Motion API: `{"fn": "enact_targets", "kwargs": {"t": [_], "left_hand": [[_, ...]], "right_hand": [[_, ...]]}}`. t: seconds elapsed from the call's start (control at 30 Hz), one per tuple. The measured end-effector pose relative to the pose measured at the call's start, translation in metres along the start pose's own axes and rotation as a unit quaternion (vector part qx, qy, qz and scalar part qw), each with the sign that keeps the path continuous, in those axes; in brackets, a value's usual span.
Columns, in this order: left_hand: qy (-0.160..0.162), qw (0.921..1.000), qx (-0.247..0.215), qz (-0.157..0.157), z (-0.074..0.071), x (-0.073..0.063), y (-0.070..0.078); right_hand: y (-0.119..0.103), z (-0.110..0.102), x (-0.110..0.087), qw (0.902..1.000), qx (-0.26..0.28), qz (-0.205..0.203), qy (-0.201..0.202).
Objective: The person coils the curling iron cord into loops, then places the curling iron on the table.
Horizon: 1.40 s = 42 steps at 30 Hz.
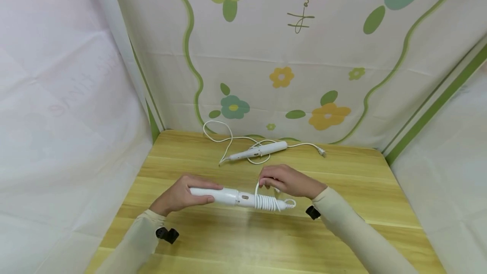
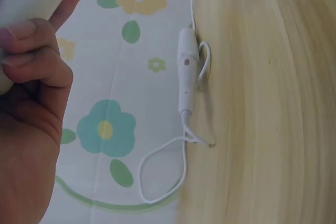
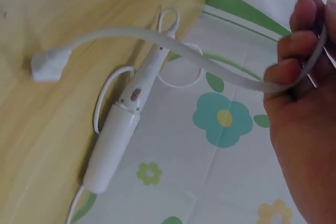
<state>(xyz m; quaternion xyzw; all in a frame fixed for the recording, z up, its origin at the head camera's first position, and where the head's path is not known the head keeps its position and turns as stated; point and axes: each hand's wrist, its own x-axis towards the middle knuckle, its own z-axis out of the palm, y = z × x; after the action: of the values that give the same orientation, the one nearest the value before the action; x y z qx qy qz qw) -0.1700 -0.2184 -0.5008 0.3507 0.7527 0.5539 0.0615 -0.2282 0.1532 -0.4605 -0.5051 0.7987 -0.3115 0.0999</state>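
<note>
My left hand [image 1: 179, 195] grips the thick smooth end of a white corded wand [image 1: 227, 196], which looks like a curling iron. It lies level above the table, its switch facing up. Several turns of white power cord [image 1: 267, 203] are wound around its narrower handle. Above these coils my right hand [image 1: 289, 181] holds the cord in curled fingers. In the right wrist view the cord's free end with a white plug [image 3: 51, 65] sticks out past the fingers. The left wrist view shows fingers around the wand's body, the coils out of sight.
A second white wand [image 1: 268, 149] of the same kind lies at the back of the wooden table [image 1: 213, 240], its loose cord looped around it and its plug [image 1: 321, 152] to the right. Flower-printed cloth [image 1: 266, 54] hangs behind; pale cloth walls stand at both sides.
</note>
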Motion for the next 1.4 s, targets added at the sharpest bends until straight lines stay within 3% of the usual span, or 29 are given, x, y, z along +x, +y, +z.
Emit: {"fn": "enact_targets", "kwargs": {"t": [0.13,0.3,0.43,0.5,0.6,0.8,1.13,1.4], "left_hand": [[0.01,0.9983,-0.056,0.009,0.002,0.001,-0.002],[0.058,0.9916,-0.116,0.006,0.005,0.001,-0.005],[0.091,0.988,-0.125,-0.003,0.008,0.003,-0.003],[0.102,0.9871,-0.123,-0.004,0.009,0.004,-0.001],[0.114,0.9858,-0.123,-0.001,0.011,0.004,0.0],[0.135,0.9834,-0.121,-0.008,0.013,0.005,0.0],[0.15,0.9831,-0.105,-0.001,0.016,0.008,-0.004],[0.197,0.9751,-0.101,-0.011,0.011,0.008,-0.003]], "right_hand": [[0.001,0.004,0.001,0.9983,0.058,0.008,-0.007],[-0.001,0.014,0.003,0.9921,0.115,-0.006,0.049],[-0.002,0.027,0.001,0.9792,0.184,-0.028,0.08],[-0.003,0.033,0.0,0.9753,0.205,-0.013,0.081],[-0.007,0.038,-0.002,0.968,0.233,0.05,0.079],[-0.007,0.046,-0.004,0.9556,0.248,0.123,0.1],[-0.005,0.06,-0.003,0.945,0.27,0.127,0.133],[-0.002,0.075,-0.005,0.9431,0.266,0.147,0.136]]}}
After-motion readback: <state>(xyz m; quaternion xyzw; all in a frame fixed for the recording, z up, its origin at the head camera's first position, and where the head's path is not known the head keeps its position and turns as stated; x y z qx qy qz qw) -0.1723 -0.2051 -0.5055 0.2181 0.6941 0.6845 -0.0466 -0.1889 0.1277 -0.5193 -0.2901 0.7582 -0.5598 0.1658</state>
